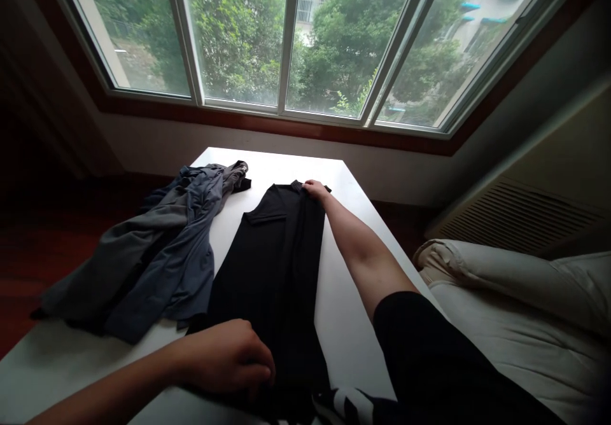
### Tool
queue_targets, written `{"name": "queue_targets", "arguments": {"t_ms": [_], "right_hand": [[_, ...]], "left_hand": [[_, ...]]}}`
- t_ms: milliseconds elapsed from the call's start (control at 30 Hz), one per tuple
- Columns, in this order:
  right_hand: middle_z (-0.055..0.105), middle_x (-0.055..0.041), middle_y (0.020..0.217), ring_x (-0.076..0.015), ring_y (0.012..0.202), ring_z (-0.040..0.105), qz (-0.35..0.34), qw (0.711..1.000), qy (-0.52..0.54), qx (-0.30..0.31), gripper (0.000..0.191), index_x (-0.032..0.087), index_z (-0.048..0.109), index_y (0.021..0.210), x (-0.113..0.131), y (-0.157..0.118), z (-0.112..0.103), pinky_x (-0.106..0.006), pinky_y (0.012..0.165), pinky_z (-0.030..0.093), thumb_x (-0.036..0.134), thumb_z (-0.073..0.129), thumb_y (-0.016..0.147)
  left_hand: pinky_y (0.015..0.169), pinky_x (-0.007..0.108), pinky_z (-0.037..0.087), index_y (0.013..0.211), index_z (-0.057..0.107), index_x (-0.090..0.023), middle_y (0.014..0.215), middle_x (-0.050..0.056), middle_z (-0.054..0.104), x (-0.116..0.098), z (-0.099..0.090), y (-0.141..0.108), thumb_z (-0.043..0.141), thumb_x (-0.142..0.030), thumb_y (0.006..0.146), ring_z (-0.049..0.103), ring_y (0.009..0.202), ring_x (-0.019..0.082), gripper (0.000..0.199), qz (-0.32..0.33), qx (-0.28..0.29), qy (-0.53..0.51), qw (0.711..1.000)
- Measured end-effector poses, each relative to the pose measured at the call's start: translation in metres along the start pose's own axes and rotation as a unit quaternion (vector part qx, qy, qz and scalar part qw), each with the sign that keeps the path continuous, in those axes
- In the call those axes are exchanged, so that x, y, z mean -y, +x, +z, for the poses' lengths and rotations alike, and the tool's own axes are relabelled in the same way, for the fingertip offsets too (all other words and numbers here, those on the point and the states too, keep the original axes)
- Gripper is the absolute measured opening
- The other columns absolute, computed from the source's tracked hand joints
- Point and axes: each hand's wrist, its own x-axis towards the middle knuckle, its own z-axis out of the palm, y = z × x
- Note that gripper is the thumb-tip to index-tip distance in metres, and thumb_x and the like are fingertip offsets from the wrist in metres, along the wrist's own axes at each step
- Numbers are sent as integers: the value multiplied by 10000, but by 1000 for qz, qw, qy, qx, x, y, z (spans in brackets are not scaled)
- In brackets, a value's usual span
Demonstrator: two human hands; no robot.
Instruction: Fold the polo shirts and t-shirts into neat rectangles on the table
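Note:
A pair of black trousers (267, 266) lies lengthwise on the white table (353, 323), folded so that one leg covers the other. The waistband points towards the window, and a pointed fold sticks out on the left side. Stretched far forward, my right hand (315, 189) pinches the waistband. My left hand (233, 356) is curled over the near end of the legs, its fingers closed on the dark cloth; the fingertips are partly hidden in shadow.
Left of the trousers, grey and blue clothes (162, 240) lie in a loose heap, hanging over the table's left edge. Behind the table is a wide window (281, 113). A pale cushioned seat (520, 304) stands close on the right.

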Motion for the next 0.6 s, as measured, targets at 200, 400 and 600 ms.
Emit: {"name": "queue_targets", "arguments": {"t_ms": [200,400,600], "right_hand": [[582,-141,1444,-273,1319,544,-58,994,-92,8,498,171,623,1380,-13,-13,27,-364,1126,393,358,657,920],[457,-139,1557,-309,1450,394,-42,972,-225,-59,562,259,517,1501,-15,-51,47,-497,1189,310,538,473,1016],[221,-141,1691,-387,1554,144,22,958,-285,-21,701,306,348,1607,-26,-97,60,-718,1178,103,678,345,1013]], "left_hand": [[642,214,437,1011,781,-250,721,-26,738,2,-9,2,551,-259,983,681,663,136,232,-61,-32,52,996],[806,315,451,1197,686,-282,998,24,726,3,-2,40,678,-420,913,666,904,220,316,31,-123,223,966],[708,360,440,1408,501,-234,1022,65,661,13,41,78,710,-646,818,627,839,246,749,129,-52,346,928]]}}
